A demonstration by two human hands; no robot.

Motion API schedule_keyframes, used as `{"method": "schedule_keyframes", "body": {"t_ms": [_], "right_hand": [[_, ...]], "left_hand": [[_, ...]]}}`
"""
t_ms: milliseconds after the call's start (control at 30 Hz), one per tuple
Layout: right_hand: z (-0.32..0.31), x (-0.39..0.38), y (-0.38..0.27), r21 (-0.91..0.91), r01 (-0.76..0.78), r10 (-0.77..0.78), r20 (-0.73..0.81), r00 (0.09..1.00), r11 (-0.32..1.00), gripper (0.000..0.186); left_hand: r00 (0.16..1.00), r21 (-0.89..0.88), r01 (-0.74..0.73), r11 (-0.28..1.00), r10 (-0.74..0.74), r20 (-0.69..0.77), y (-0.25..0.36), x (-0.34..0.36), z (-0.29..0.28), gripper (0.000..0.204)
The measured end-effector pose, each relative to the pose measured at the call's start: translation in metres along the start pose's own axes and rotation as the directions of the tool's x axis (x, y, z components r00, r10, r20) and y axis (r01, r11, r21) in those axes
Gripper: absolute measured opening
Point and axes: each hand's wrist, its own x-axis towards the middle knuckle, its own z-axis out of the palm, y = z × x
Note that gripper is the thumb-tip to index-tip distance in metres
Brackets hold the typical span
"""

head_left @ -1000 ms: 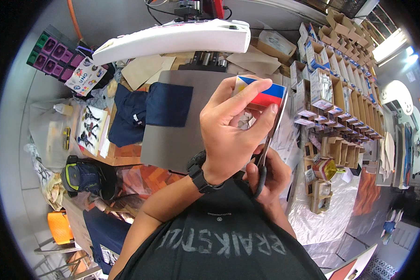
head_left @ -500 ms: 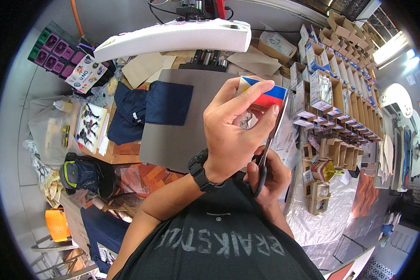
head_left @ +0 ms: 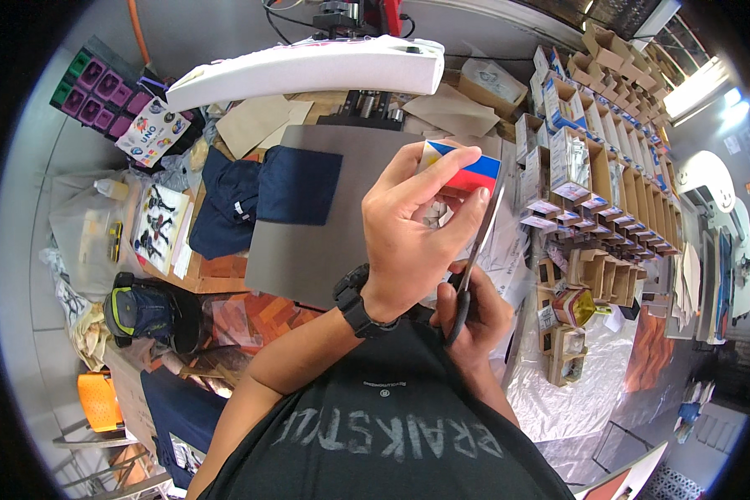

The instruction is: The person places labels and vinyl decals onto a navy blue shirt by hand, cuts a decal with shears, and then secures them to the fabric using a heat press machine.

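Observation:
My left hand point(head_left: 412, 229), wearing a black watch, pinches a small piece point(head_left: 481, 169) printed with a blue and red flag and a white-yellow triangle. Whether it is paper, film or cloth I cannot tell. Below and to the right, my right hand point(head_left: 485, 317) grips scissors point(head_left: 480, 237) by their black handles. The blades point up along the piece's right edge, looking nearly closed; whether they touch it is unclear. Under and left of my hands lies a grey press plate point(head_left: 296, 258), with a folded navy cloth point(head_left: 300, 185) on its left part.
The heat press's white upper plate point(head_left: 308, 73) overhangs the far side. Cardboard compartment boxes point(head_left: 596, 167) stack up on the right, beside a silver-covered surface point(head_left: 558, 404). On the left are a dark navy garment point(head_left: 225, 200), a printed sheet point(head_left: 160, 225) and a backpack point(head_left: 146, 308).
Both hands, with the flag piece and the scissors, have shifted slightly left. The scissors still lie along the piece's right edge. Both grips look the same.

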Motion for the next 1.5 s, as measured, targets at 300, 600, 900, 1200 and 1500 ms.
{"method": "schedule_keyframes", "body": {"t_ms": [300,600,900,1200,1500], "right_hand": [[-0.01,0.018,-0.001,0.369,-0.07,0.111,-0.09,0.99,0.927,0.052],[-0.002,0.021,0.023,0.171,-0.021,0.021,0.004,1.0,0.985,0.048],[-0.042,0.038,0.256,-0.739,-0.376,0.432,-0.128,0.893,0.559,0.042],[-0.059,0.026,0.301,-0.965,-0.173,0.235,-0.124,0.964,0.197,0.021],[0.157,0.001,0.163,-0.137,-0.528,0.523,0.474,0.708,0.838,0.028]], "left_hand": [[0.988,0.022,0.021,1.0,-0.024,0.154,-0.011,0.001,-0.019,0.029],[0.988,-0.179,0.154,0.972,-0.148,0.044,0.0,0.01,-0.02,0.075],[0.761,0.389,0.542,0.745,-0.632,0.149,-0.088,-0.077,-0.107,0.016],[0.64,0.302,0.74,0.601,-0.767,-0.042,-0.121,-0.165,-0.197,0.009],[0.366,-0.326,0.883,0.338,-0.93,0.027,-0.152,-0.17,-0.228,0.013]]}}
